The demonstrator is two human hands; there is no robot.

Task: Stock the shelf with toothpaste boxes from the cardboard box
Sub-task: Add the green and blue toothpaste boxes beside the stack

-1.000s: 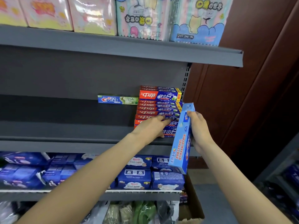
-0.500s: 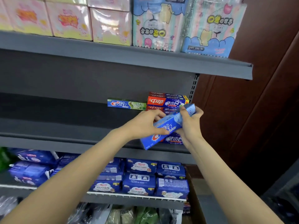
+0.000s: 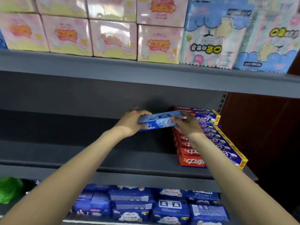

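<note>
A second ago we held the blue toothpaste box (image 3: 159, 120) up on end; now it lies flat in the middle of the frame, our left hand (image 3: 131, 123) and right hand (image 3: 186, 125) pinching its ends beside the red stack (image 3: 209, 140), nearly on the shelf (image 3: 113, 153)

The box (image 3: 159, 121) held up is light blue w/ white swirls & white letters. The stack of boxes (image 3: 209, 140) next to it is red & dark blue, w/ white letters & yellow ends. The shelf (image 3: 113, 159) is dark grey. Up top, packs (image 3: 113, 38) are pink & pale yellow w/ orange-red letters; the tall packs (image 3: 235, 33) are sky blue w/ pastel stripes, clouds & black letters. Down low, bags (image 3: 170, 207) are deep blue w/ white bits. A green bag (image 3: 9, 189) is at the left. The wall (image 3: 263, 127) is dark red-brown.
</note>
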